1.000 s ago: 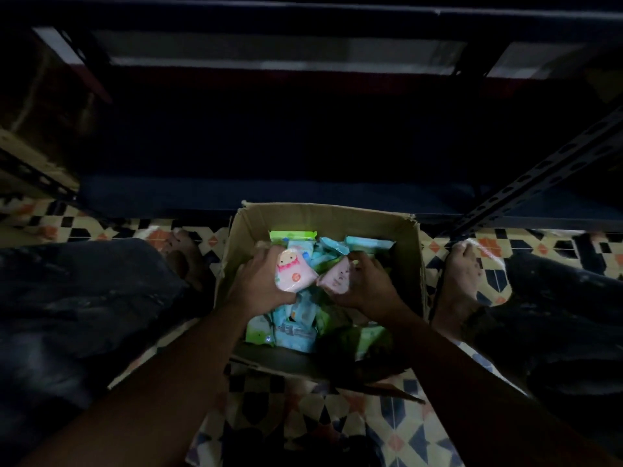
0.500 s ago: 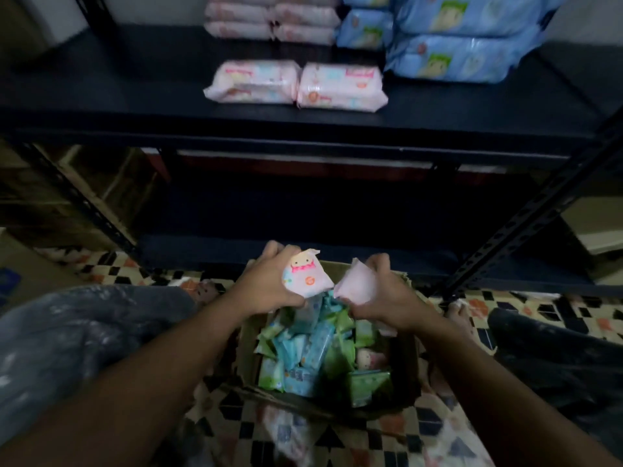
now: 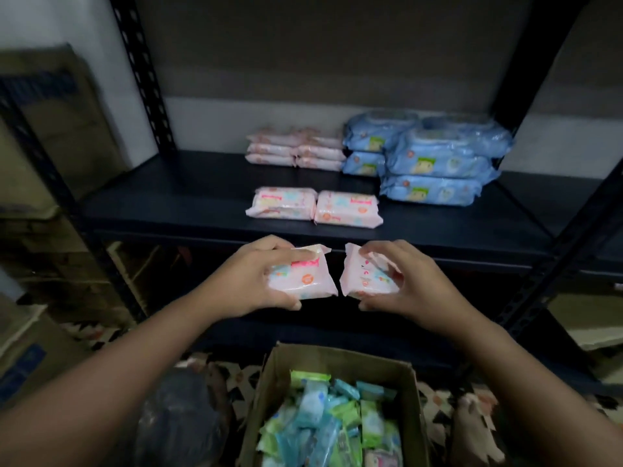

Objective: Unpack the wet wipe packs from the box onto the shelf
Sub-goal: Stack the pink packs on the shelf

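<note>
I have a pink pack [image 3: 305, 279] gripped in my left hand [image 3: 256, 278], fingers curled over its top and thumb beneath, and a second pack [image 3: 365, 278] pinched the same way in my right hand [image 3: 401, 281], both held just short of the shelf [image 3: 175, 193] edge. Just beyond my fingertips lie two pink packs [image 3: 315, 207] side by side, with the box [image 3: 337, 362] below my wrists, full of more. I'd carry both forward level, set them flat atop that pair, edges squared, and uncurl only once they rest.
</note>
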